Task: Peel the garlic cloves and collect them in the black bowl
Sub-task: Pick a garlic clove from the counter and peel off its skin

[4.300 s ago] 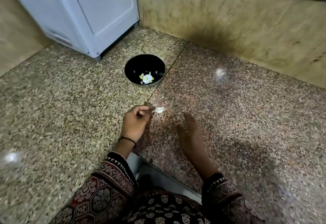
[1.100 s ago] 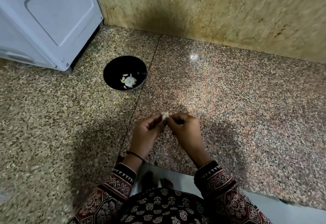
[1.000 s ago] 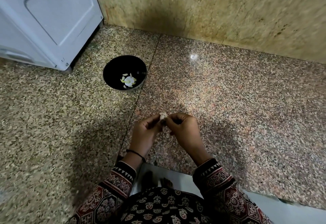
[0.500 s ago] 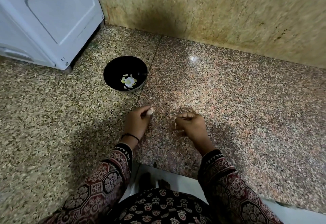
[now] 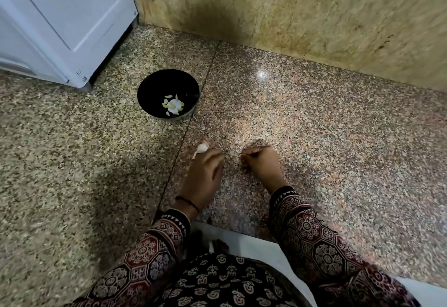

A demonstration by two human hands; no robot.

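Nearest the camera, two patterned sleeves (image 5: 314, 236) reach out from the lap over the speckled floor (image 5: 338, 137), so the person seems to be sitting low and working straight on the stone.

The left hand (image 5: 203, 178) is stretched forward. Its fingers (image 5: 215, 156) grip one pale clove (image 5: 202, 148) at their very tips, and it pokes out toward the bowl. Held this far out, the clove looks ready to be dropped in, though I cannot tell whether all its skin is off.

Just beside it but apart, the right hand (image 5: 262, 166) sits low near the floor. Its fingers are curled in, thumb to forefinger, pinching what looks like a pale scrap (image 5: 240, 155) of skin. My guess is that this hand keeps the waste to the side, away from the clean cloves.

Further off, the black bowl (image 5: 152, 86) stands on the floor within easy reach of the left hand. It holds a small heap of pale pieces (image 5: 173, 105) near its bottom.

Behind the bowl is a white appliance (image 5: 60, 16), with the stone wall (image 5: 290, 11) beyond it.
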